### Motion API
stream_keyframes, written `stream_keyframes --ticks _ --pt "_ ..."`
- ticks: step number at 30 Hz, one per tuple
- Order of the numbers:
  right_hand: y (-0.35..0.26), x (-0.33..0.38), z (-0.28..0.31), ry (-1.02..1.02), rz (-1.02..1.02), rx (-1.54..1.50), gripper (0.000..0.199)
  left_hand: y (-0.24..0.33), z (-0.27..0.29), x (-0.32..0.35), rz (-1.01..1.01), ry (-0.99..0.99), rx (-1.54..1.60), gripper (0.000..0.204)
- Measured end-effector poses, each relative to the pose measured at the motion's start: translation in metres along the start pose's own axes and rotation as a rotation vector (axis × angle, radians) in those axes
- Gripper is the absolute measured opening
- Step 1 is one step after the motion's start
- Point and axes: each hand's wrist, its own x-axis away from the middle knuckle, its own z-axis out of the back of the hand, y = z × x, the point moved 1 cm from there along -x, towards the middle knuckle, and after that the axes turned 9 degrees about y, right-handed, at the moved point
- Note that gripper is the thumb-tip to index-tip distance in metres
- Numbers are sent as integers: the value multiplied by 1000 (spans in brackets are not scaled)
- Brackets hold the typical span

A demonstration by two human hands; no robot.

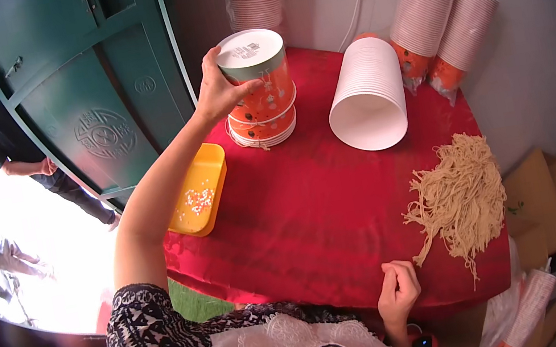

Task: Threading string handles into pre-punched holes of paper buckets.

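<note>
My left hand (220, 89) is closed around the upper part of an upside-down orange paper bucket (271, 90), its white base facing up. That bucket is at the top of a stack at the back of the table; white rims and a thin string (255, 146) show lower on it. Near the front edge, my right hand (397, 292) has curled fingers; what they hold, if anything, is hidden. Just right of it is a heap of tan strings (462, 194). Nested white paper buckets (366, 96) lie on their side, the mouth toward me.
A yellow tray (216, 176) with small white and orange bits stands at the left edge of the red-covered table (293, 219). Wrapped bucket stacks (423, 9) lean by the wall. Cardboard boxes (544, 202) are at right. A person (14, 137) stands beyond the green door (88, 95).
</note>
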Motion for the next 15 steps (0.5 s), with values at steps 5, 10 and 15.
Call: stream_keyframes --ticks 5,10,15 --pt "1 1 1 -6 -3 -2 10 -2 -3 3 27 -47 -21 114" --pt "2 1 1 -8 7 2 10 -5 -8 5 41 -60 -67 115" --pt "2 1 1 -8 4 0 10 -11 -13 9 36 -70 -99 115"
